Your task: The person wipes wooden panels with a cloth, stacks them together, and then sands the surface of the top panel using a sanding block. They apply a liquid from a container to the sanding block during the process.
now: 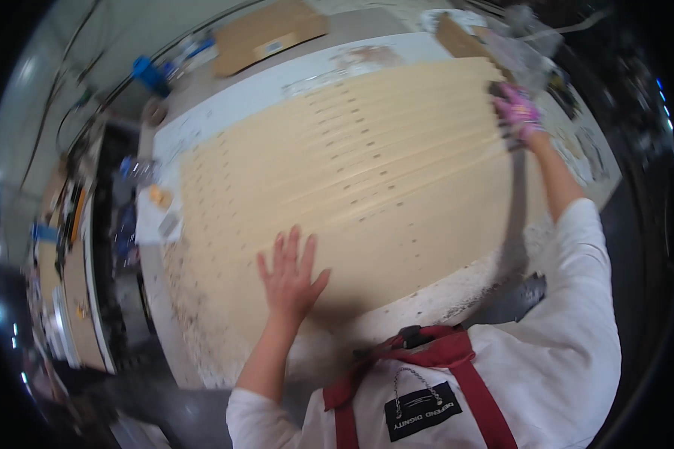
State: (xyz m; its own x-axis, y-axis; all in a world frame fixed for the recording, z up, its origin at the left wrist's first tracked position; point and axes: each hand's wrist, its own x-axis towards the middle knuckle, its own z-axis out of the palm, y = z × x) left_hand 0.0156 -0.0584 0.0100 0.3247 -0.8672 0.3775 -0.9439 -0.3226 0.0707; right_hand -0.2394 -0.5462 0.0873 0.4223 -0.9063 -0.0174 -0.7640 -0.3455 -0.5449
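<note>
A large pale tan panel (pixel 307 161) lies on the worktable, with long shallow ridges and rows of small dark slots across it. My bare left hand (pixel 288 277) rests flat on the panel's near left part, its fingers spread and holding nothing. Reaching out to the panel's far right edge, my right hand (pixel 520 112) wears a pink patterned glove. Its fingers are bent over something dark at that edge; the glove hides most of it, so its kind does not show.
White dust and crumbs cover the table (pixel 434 303) along the near edge. Behind the panel are a cardboard piece (pixel 273 37) and a blue cup (pixel 150 75). Clear plastic wrap (pixel 528 52) lies at the far right. Shelving (pixel 75 277) stands to the left.
</note>
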